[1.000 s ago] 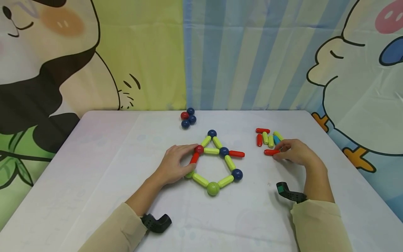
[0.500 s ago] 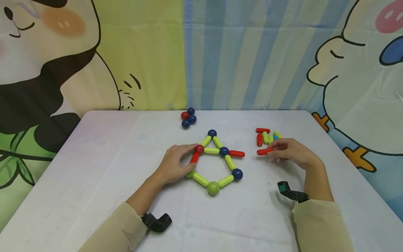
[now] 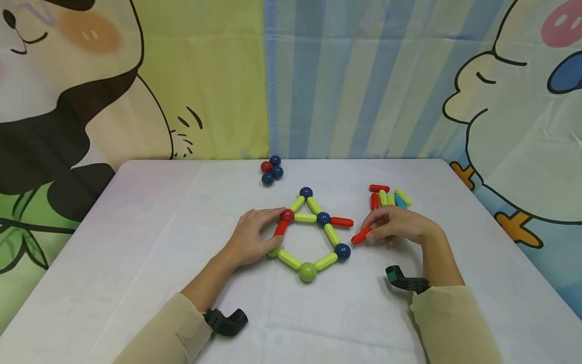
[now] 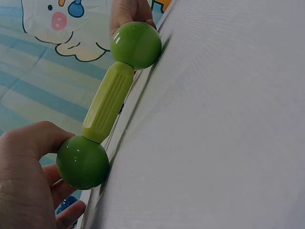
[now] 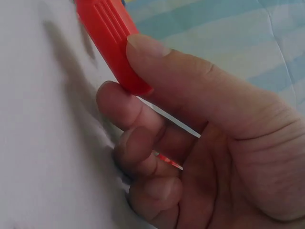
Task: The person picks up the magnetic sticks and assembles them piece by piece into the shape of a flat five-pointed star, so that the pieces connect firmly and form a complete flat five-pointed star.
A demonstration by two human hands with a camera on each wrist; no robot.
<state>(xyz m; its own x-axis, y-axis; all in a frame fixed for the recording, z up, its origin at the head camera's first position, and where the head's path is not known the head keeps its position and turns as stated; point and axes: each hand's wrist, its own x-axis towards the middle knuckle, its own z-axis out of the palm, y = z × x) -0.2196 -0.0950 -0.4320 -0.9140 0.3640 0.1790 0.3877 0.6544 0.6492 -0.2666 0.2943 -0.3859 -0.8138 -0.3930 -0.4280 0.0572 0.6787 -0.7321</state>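
A house-shaped frame of magnetic rods and balls (image 3: 305, 218) lies flat on the table. My left hand (image 3: 252, 237) holds its left side, fingertips at the red ball (image 3: 288, 215) and thumb at a green ball (image 4: 82, 163). Between those two balls runs a red rod (image 3: 281, 228). To the right of the frame, my right hand (image 3: 402, 225) pinches a loose red magnetic rod (image 5: 110, 45) between thumb and index finger. That rod tilts down to the left, near the blue ball (image 3: 342, 252) at the frame's right corner. Another red rod (image 3: 342, 222) sticks out rightward from a blue ball (image 3: 324, 219).
Behind my right hand lies a small pile of red, yellow-green and blue rods (image 3: 383, 197). Several loose balls (image 3: 278, 173), blue and one red, sit by the back edge of the white table (image 3: 150, 242). A printed cloth (image 3: 318, 76) hangs behind.
My right hand has lifted the red rod from beside the pile and carried it left toward the frame, tilting it. My left hand has stayed in place.
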